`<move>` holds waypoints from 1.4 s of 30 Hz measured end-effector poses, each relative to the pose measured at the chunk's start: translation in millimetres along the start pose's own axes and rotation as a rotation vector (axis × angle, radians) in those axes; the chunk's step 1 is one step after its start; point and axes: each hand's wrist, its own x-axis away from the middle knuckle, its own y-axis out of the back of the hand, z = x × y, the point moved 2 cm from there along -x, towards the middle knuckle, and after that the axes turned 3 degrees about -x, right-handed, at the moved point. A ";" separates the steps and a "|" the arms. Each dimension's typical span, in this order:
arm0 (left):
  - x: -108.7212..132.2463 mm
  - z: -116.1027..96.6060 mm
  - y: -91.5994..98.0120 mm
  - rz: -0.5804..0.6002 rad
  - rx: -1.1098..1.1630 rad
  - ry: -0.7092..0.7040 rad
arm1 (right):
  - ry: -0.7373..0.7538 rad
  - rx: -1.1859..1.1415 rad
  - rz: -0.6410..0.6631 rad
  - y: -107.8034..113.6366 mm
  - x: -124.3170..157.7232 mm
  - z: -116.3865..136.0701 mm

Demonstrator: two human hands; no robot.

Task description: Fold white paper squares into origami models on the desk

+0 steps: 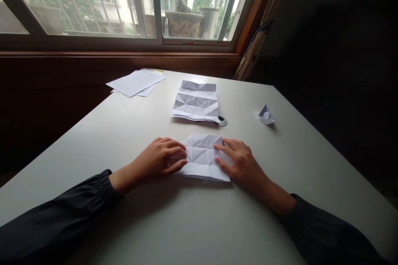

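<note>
A creased white sheet of paper lies folded on the pale table in front of me. My left hand rests on its left edge, fingers stretched out and pressed flat on the paper. My right hand lies on the right edge, fingers spread, fingertips on the paper. Neither hand lifts the sheet. Dark sleeves cover both forearms.
A second creased sheet lies farther back, with a small round object at its near right corner. A small folded paper boat sits to the right. Printed pages lie at the back left. A window sill and curtain stand behind the table.
</note>
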 end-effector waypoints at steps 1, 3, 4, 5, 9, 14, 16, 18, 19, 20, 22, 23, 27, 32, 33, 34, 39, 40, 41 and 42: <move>0.2 -0.8 -1.0 -0.009 -0.041 0.015 | 0.003 0.001 0.000 -0.2 -1.5 0.2; 1.1 -1.9 -3.9 -0.026 -0.100 0.025 | 0.007 0.003 -0.002 -0.3 -4.1 0.6; 1.7 -2.1 -5.5 -0.026 -0.111 0.015 | 0.008 0.004 -0.001 -0.3 -4.9 0.8; 2.1 -2.2 -7.0 -0.020 -0.108 0.001 | 0.007 0.004 0.000 -0.2 -5.3 0.9; 3.5 -0.7 -8.9 0.034 -0.073 -0.035 | 0.000 0.007 0.004 -0.1 -4.9 1.2; 4.3 -1.2 -5.8 0.068 -0.054 -0.052 | 0.035 -0.054 -0.066 2.8 -3.9 2.8; 4.4 -1.8 -5.1 0.070 -0.043 -0.049 | 0.069 -0.106 -0.110 5.4 -2.7 4.7; 4.4 -2.1 -5.1 0.068 -0.038 -0.043 | 0.114 -0.155 -0.136 7.5 -0.5 7.6; 4.5 -2.1 -5.2 0.067 -0.035 -0.041 | 0.139 -0.180 -0.136 8.2 0.8 9.4; 4.5 -2.1 -5.4 0.065 -0.032 -0.039 | 0.167 -0.206 -0.124 8.7 2.0 11.6; 4.7 -1.8 -5.6 0.061 -0.027 -0.036 | 0.227 -0.248 -0.061 9.3 3.5 17.0; 4.9 -1.6 -5.7 0.059 -0.027 -0.032 | 0.262 -0.258 -0.016 9.5 3.7 19.9; 5.4 -1.2 -5.8 0.054 -0.029 -0.034 | 0.385 -0.211 0.155 10.3 1.0 29.1; 6.2 -2.2 -5.4 0.058 -0.036 -0.042 | 0.410 -0.176 0.193 11.5 -2.5 29.9; 6.3 -2.4 -5.0 0.062 -0.040 -0.043 | 0.412 -0.173 0.202 11.5 -2.7 29.9; 6.3 -2.6 -4.5 0.067 -0.046 -0.042 | 0.411 -0.173 0.208 11.5 -2.8 29.8; 6.5 -1.2 1.4 0.046 -0.048 -0.043 | 0.402 -0.202 0.187 10.9 -2.7 28.8; 6.9 -0.5 2.7 0.032 -0.037 -0.042 | 0.400 -0.216 0.170 10.8 -2.3 28.3; 7.5 0.2 3.8 0.020 -0.024 -0.039 | 0.395 -0.234 0.146 10.8 -1.8 27.7; 8.2 0.8 4.4 0.006 -0.009 -0.034 | 0.385 -0.254 0.119 10.9 -1.1 27.0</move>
